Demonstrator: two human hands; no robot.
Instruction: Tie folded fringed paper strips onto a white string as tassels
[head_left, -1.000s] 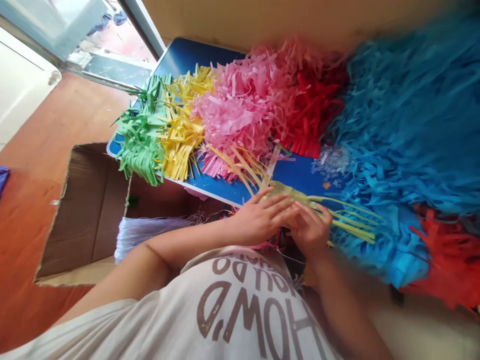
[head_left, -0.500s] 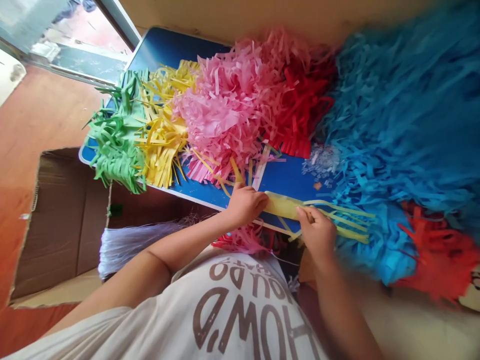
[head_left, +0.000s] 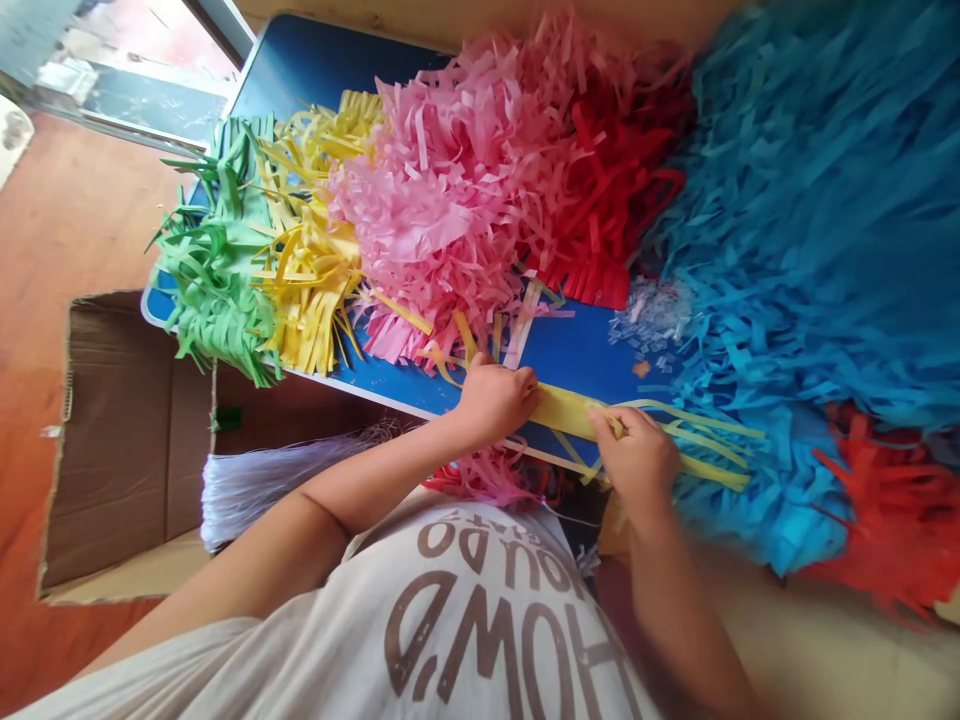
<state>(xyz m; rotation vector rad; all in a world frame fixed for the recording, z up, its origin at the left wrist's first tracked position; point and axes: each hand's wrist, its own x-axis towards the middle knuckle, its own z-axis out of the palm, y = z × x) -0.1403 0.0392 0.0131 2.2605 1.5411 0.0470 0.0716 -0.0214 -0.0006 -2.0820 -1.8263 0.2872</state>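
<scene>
A strip of yellow tissue paper (head_left: 564, 409) with fringed ends is stretched between my hands over the near edge of the blue table (head_left: 577, 345). My left hand (head_left: 496, 400) is closed around one end, and yellow fringes stick out past it toward the pink paper. The fingers of my right hand (head_left: 637, 450) pinch the strip farther along. Several loose fringes (head_left: 712, 440) trail from it to the right, over the blue paper. Fingertips of my left hand are partly hidden.
Fringed paper lies in heaps along the table: green (head_left: 221, 270), yellow (head_left: 319, 260), pink (head_left: 450, 190), red (head_left: 611, 180) and a large blue pile (head_left: 817, 220). Small clear scraps (head_left: 652, 315) sit beside the blue. An open cardboard box (head_left: 120, 450) and white strands (head_left: 277, 490) are at lower left.
The view has shifted slightly. Both hands keep their hold on the yellow strip, with little visible movement between them.
</scene>
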